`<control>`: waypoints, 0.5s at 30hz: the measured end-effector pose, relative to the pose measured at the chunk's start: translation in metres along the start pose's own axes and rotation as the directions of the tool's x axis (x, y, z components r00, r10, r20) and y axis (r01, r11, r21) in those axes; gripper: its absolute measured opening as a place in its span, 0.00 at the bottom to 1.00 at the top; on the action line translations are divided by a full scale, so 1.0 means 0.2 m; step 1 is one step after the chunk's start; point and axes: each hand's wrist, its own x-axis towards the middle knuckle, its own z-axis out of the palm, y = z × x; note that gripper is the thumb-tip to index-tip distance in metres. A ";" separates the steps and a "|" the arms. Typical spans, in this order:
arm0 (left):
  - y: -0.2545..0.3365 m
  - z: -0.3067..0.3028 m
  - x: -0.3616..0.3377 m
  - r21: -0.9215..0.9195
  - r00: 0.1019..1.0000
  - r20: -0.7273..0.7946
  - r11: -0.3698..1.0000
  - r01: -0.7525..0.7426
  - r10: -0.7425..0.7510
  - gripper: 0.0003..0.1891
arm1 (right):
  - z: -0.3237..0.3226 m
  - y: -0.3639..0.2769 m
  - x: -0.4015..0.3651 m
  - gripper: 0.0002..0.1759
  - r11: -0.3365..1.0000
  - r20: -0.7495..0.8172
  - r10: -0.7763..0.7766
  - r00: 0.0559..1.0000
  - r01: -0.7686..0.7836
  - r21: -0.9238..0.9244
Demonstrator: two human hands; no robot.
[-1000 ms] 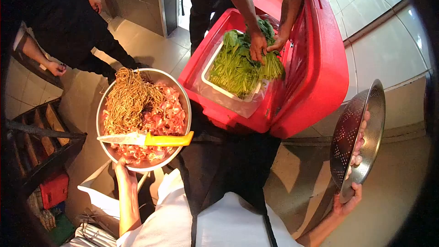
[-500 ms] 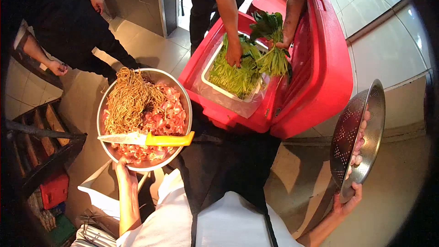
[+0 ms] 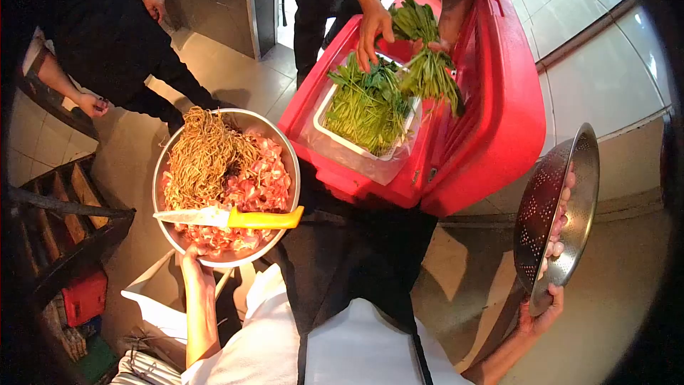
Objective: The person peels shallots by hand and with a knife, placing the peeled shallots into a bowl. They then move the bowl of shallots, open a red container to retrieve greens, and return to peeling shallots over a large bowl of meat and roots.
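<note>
Left hand (image 3: 191, 265) is closed on the near rim of the steel bowl (image 3: 249, 113), held out front. In it: noodles (image 3: 203, 153), raw meat (image 3: 260, 185), yellow-handled knife (image 3: 231, 217) laid across. Right hand (image 3: 541, 314) is clamped on the lower rim of the colander (image 3: 541, 207), tipped on edge, pale pieces (image 3: 563, 207) inside. Both loads unchanged over the last second. Only change: a co-worker's hand (image 3: 374, 25) has come off the white tub (image 3: 320, 110) in the red cooler (image 3: 491, 121), with a bunch of greens (image 3: 427, 75) lifted clear.

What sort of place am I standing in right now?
Most likely a restaurant kitchen's prep area: a wide steel bowl heaped with noodles and pink chopped meat, a perforated steel colander, and a red plastic cooler box holding leafy greens.
</note>
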 end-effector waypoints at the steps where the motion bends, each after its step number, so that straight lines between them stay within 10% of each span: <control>1: 0.00 -0.01 0.00 0.004 1.000 0.019 1.000 0.005 -0.005 0.09 | 0.00 0.00 0.00 0.29 1.000 0.002 -0.003 1.000 0.003 -0.012; 15: -0.01 -0.04 0.02 0.013 0.999 0.018 0.999 0.043 -0.043 0.09 | -0.15 -0.01 0.07 0.26 0.996 -0.077 0.022 0.997 -0.029 -0.087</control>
